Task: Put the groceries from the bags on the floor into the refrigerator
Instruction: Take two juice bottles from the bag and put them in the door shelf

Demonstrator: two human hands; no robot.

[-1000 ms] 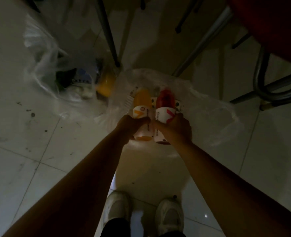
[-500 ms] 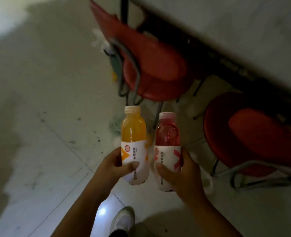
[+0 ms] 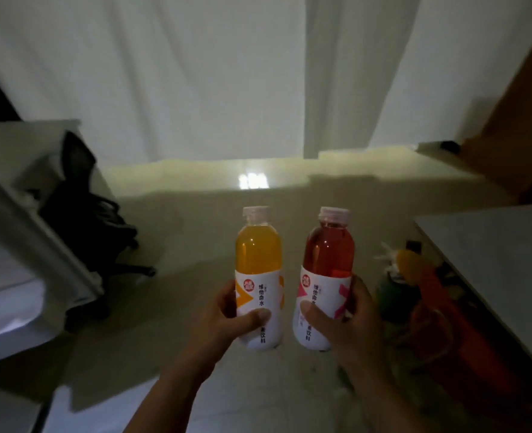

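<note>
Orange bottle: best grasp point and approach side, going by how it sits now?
Grip the orange bottle around its labelled lower body, coming from its left, as the left hand does. It is upright, the body is straight-walled there, and the red bottle in the right hand stands close on its right.

Your left hand (image 3: 227, 320) grips the orange bottle (image 3: 258, 279) around its white label, thumb across the front. Your right hand (image 3: 345, 323) grips the red bottle (image 3: 325, 279) the same way. Both bottles stand upright, side by side with a narrow gap, pale caps on, held in the air over the floor (image 3: 274, 401). Along your left runs a white appliance edge (image 3: 49, 245), with a black office chair (image 3: 86, 207) behind it. At your right sits a white table corner (image 3: 492, 260), with a red chair (image 3: 464, 332) tucked beside it. White curtains (image 3: 196, 73) hang ahead.
</note>
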